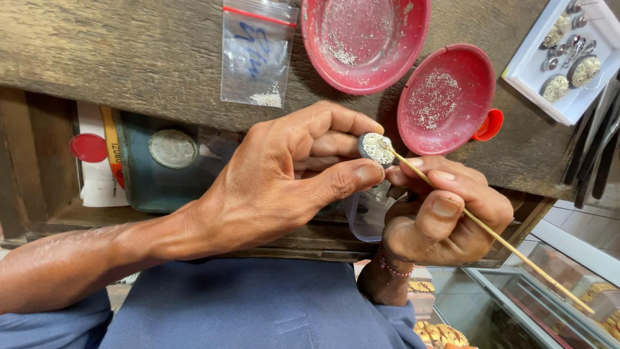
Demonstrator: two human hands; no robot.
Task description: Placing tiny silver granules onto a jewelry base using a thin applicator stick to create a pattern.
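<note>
Holding one disc (376, 148), one stick (491, 232)

On the worn wooden counter (129, 58), a clear zip bag (256, 52) with a little pale grit lies at far left-centre, beside two red bowls, the larger red bowl (365, 39) far and the smaller red bowl (447, 98) nearer and to its right, both dusted with tiny pale grains. At far right sits a white tray (568, 58) of small round metal pieces. Under the counter's edge, at left, a teal tin (152, 181) holds a round grey lid (172, 148), with a red cap (88, 147) beside it.
</note>
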